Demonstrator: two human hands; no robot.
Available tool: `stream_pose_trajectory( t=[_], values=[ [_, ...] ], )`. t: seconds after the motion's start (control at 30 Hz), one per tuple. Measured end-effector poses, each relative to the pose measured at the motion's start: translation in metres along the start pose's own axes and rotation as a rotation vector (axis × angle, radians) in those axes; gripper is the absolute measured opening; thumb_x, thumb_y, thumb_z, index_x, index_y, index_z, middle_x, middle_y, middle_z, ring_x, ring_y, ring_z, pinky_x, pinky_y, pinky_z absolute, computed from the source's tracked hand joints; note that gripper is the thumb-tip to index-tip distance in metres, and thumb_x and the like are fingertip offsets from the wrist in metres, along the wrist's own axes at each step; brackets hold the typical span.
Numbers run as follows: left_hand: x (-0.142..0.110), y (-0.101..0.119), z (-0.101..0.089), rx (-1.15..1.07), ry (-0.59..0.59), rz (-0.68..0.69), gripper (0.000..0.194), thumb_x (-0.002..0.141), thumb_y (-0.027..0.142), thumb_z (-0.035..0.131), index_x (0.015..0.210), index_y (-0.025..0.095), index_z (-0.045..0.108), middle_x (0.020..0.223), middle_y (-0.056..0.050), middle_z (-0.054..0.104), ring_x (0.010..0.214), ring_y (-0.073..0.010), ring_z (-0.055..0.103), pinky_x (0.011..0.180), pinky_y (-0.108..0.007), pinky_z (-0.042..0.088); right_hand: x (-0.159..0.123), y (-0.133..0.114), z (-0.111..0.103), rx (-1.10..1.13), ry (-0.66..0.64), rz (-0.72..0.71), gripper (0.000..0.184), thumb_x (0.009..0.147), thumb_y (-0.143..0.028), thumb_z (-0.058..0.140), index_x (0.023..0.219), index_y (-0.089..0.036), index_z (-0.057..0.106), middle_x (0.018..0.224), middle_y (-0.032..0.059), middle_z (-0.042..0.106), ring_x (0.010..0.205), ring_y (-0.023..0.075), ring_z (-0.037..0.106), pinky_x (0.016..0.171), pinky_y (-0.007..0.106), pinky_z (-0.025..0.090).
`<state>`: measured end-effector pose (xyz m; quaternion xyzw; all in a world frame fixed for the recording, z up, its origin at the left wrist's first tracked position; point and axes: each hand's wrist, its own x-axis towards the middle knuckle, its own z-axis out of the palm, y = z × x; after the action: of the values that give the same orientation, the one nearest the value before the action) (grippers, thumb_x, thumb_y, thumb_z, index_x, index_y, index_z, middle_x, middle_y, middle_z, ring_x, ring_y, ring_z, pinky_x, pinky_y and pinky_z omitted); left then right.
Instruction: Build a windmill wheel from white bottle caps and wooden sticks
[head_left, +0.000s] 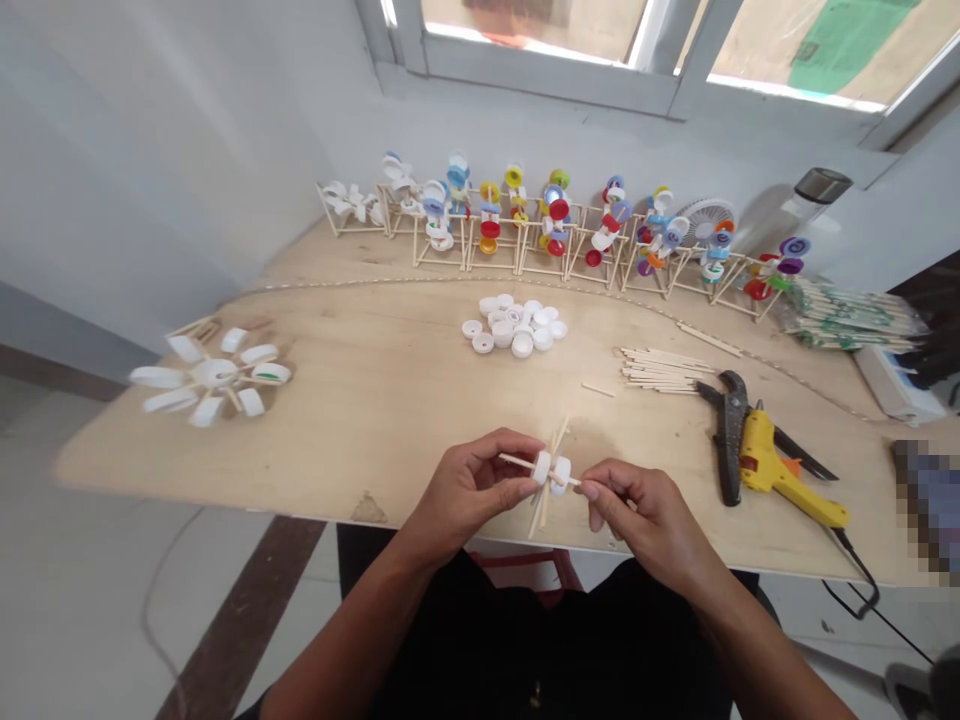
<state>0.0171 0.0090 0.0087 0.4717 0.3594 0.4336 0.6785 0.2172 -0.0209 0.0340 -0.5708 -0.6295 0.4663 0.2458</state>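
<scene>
A craft workshop — plywood bench (375, 400), yellow glue gun (772, 470), bundled wooden sticks (847, 320), bottle caps (514, 325).

Left hand (469, 490) and right hand (645, 520) grip a capped craft stick (517, 462).

The fingers (517, 488) of the left hand (469, 490) and right hand (645, 515) cover part of the stick frame (556, 440), so how its sticks join cannot be made out. A blurred patch (926, 510) hides whatever lies at the counter's (375, 440) right edge. The dark object (911, 680) in the near right corner is cut off by the picture's edge. The window (547, 60) is cut off at the top, and the view through it is blurred. Print on the stick bundle (847, 315) is too small to read.
</scene>
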Motion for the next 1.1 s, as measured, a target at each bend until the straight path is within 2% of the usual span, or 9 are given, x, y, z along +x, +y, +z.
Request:
stream_pose_trajectory(
  t=[0.2,0.4,0.53,0.83,1.1],
  values=[
    [-0.001,-0.002,-0.002,-0.037,0.105,-0.016,0.028,0.068,0.021,0.075,0.095,0.019,0.071,0.088,-0.005,0.071,0.075,-0.0160,0.065,0.072,-0.026,0.052,0.003,0.004,0.001,0.134,0.012,0.033,0.032,0.088,-0.043,0.050,0.074,-0.015,0.060,0.056,-0.0027,0.054,0.046,0.0066,0.034,0.044,0.020,0.026],
    [0.001,0.000,-0.005,0.108,0.250,0.002,0.013,0.072,0.024,0.072,0.083,0.018,0.074,0.070,-0.003,0.071,0.068,-0.0146,0.065,0.069,-0.023,0.049,0.007,0.007,0.002,0.208,-0.005,0.035,0.033,0.088,-0.044,0.050,0.075,-0.015,0.059,0.054,-0.0036,0.053,0.044,0.0063,0.035,0.044,0.020,0.027],
    [0.004,-0.001,-0.007,0.161,0.285,0.003,0.012,0.073,0.024,0.070,0.083,0.017,0.073,0.062,-0.001,0.069,0.062,-0.0131,0.063,0.066,-0.023,0.049,0.011,0.006,0.002,0.256,-0.002,0.031,0.034,0.087,-0.045,0.051,0.070,-0.016,0.058,0.053,-0.0037,0.054,0.043,0.0062,0.036,0.043,0.020,0.027],
    [0.005,-0.002,-0.011,0.334,0.314,0.055,0.017,0.079,0.028,0.064,0.089,0.018,0.072,0.068,0.001,0.069,0.064,-0.0111,0.061,0.067,-0.022,0.050,0.021,0.004,0.000,0.358,0.012,-0.004,0.036,0.088,-0.045,0.049,0.069,-0.017,0.059,0.053,-0.0022,0.058,0.043,0.0068,0.038,0.044,0.021,0.031],
    [0.007,0.008,-0.008,0.507,0.373,0.069,0.018,0.078,0.030,0.062,0.086,0.017,0.071,0.067,0.000,0.069,0.062,-0.0128,0.061,0.066,-0.025,0.051,0.022,0.006,-0.001,0.490,-0.006,0.003,0.026,0.085,-0.039,0.054,0.087,-0.014,0.064,0.058,-0.0016,0.061,0.046,0.0068,0.042,0.047,0.021,0.033]
  ],
)
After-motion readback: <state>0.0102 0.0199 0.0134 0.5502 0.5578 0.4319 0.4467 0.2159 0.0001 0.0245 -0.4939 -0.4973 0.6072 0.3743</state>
